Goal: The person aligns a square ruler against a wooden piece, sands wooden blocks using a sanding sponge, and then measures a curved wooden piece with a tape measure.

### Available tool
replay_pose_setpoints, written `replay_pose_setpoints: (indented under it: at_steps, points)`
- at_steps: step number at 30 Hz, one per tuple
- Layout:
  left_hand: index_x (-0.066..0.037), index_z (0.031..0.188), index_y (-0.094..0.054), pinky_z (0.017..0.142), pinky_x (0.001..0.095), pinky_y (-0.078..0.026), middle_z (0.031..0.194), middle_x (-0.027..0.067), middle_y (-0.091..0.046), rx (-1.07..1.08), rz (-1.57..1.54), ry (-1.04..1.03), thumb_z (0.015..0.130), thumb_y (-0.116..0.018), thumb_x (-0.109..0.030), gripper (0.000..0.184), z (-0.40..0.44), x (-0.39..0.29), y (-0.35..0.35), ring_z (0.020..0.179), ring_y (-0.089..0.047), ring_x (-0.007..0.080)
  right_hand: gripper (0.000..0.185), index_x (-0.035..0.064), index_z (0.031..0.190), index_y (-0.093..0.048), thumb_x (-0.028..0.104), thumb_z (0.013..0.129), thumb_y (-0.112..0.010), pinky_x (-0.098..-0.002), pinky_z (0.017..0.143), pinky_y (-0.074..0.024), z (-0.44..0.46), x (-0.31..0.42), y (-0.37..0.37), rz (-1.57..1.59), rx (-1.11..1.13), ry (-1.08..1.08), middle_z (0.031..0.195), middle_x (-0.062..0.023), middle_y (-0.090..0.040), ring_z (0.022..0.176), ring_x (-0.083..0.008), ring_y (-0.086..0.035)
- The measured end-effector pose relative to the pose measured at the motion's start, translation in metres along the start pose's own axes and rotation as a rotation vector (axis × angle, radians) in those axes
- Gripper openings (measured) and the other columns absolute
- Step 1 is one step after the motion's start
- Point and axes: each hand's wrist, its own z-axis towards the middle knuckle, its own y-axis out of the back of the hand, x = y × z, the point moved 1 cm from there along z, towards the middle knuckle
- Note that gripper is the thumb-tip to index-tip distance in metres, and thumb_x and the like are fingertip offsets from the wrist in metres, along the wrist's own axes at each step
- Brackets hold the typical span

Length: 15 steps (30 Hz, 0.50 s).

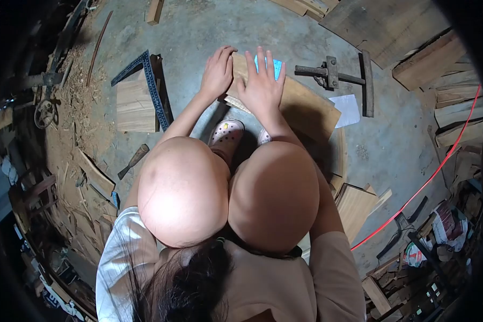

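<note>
A wooden board (308,107) lies at a slant in front of my feet, over other wood pieces. My right hand (262,88) rests flat on its left part, fingers spread, partly over a bright blue piece (274,68). At the board's left end is my left hand (217,72), its fingers bent slightly and close to the end edge; whether it grips the board cannot be made out. Beneath the board, near my right wrist, a pale strip (237,103) shows. A white paper (347,110) lies by the board's right end.
A metal clamp (331,73) lies to the right. At the left, a dark carpenter's square (154,91) leans over a light wood block (136,104). A chisel-like tool (134,161) lies below it. A red cord (424,174) crosses the right side. Wood shavings cover the left floor.
</note>
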Motion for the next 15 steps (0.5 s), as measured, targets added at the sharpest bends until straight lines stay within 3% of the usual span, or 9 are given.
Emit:
replay_pose_setpoints:
  at_steps: [3, 4, 6, 8, 11, 14, 15]
  points:
    - [-0.008, 0.114, -0.055, 0.093, 0.0432, -0.041, 0.115, 0.0158, -0.056, 0.02, 0.089, 0.089, 0.095, -0.04, -0.015, 0.025, 0.001, -0.013, 0.006, 0.11, -0.052, 0.0355, 0.053, 0.0142, 0.132, -0.05, 0.025, 0.081, -0.057, -0.0545, 0.104, -0.0292, -0.016, -0.023, 0.008, 0.018, 0.011, -0.011, 0.132, -0.013, -0.05, 0.127, -0.0303, -0.043]
    - [-0.009, 0.11, -0.056, 0.087, 0.0432, -0.042, 0.108, 0.0134, -0.058, -0.04, 0.14, 0.048, 0.093, -0.042, -0.015, 0.023, 0.002, -0.014, 0.004, 0.098, -0.056, 0.033, 0.052, 0.0126, 0.13, -0.051, 0.02, 0.079, -0.056, -0.0527, 0.102, -0.0314, -0.026, -0.035, 0.018, 0.016, 0.016, -0.061, 0.13, -0.013, -0.052, 0.127, -0.0289, -0.044]
    - [-0.009, 0.11, -0.056, 0.087, 0.0427, -0.043, 0.108, 0.0136, -0.058, -0.051, 0.14, 0.052, 0.093, -0.042, -0.014, 0.023, 0.001, -0.012, 0.003, 0.098, -0.056, 0.033, 0.056, 0.0099, 0.132, -0.048, 0.014, 0.077, -0.055, -0.0511, 0.101, -0.0334, -0.053, -0.071, 0.024, -0.094, 0.078, -0.157, 0.13, -0.0127, -0.052, 0.126, -0.029, -0.044]
    - [-0.008, 0.11, -0.057, 0.087, 0.0424, -0.043, 0.107, 0.0137, -0.057, -0.066, 0.134, 0.049, 0.093, -0.042, -0.014, 0.023, 0.001, -0.011, 0.001, 0.099, -0.056, 0.0331, 0.056, 0.004, 0.133, -0.043, 0.014, 0.079, -0.053, -0.0508, 0.101, -0.0337, -0.084, -0.1, 0.048, -0.159, -0.15, -0.106, 0.131, -0.0153, -0.051, 0.123, -0.0318, -0.047]
    - [-0.007, 0.109, -0.056, 0.087, 0.0424, -0.043, 0.107, 0.0141, -0.057, -0.082, 0.122, 0.054, 0.093, -0.043, -0.013, 0.022, -0.001, -0.012, -0.001, 0.099, -0.055, 0.0336, 0.057, 0.0032, 0.135, -0.04, 0.013, 0.08, -0.052, -0.0502, 0.102, -0.0343, -0.088, -0.101, 0.068, -0.348, -0.006, -0.348, 0.133, -0.0155, -0.048, 0.125, -0.0321, -0.045]
    - [-0.006, 0.11, -0.055, 0.089, 0.0429, -0.042, 0.108, 0.0162, -0.056, -0.069, 0.096, 0.057, 0.093, -0.042, -0.012, 0.022, 0.001, -0.015, -0.001, 0.101, -0.054, 0.0356, 0.057, 0.0035, 0.135, -0.042, 0.015, 0.08, -0.053, -0.0523, 0.104, -0.0311, -0.082, -0.103, 0.003, 0.116, -0.284, -0.158, 0.138, -0.0139, -0.045, 0.127, -0.032, -0.043]
    - [-0.005, 0.111, -0.054, 0.09, 0.043, -0.042, 0.109, 0.0174, -0.055, -0.06, 0.07, 0.052, 0.094, -0.041, -0.011, 0.022, 0.001, -0.012, -0.002, 0.103, -0.052, 0.0366, 0.057, 0.0032, 0.134, -0.042, 0.014, 0.079, -0.053, -0.0518, 0.104, -0.0308, -0.064, -0.077, 0.005, 0.06, -0.152, -0.16, 0.138, -0.0138, -0.045, 0.127, -0.0315, -0.042]
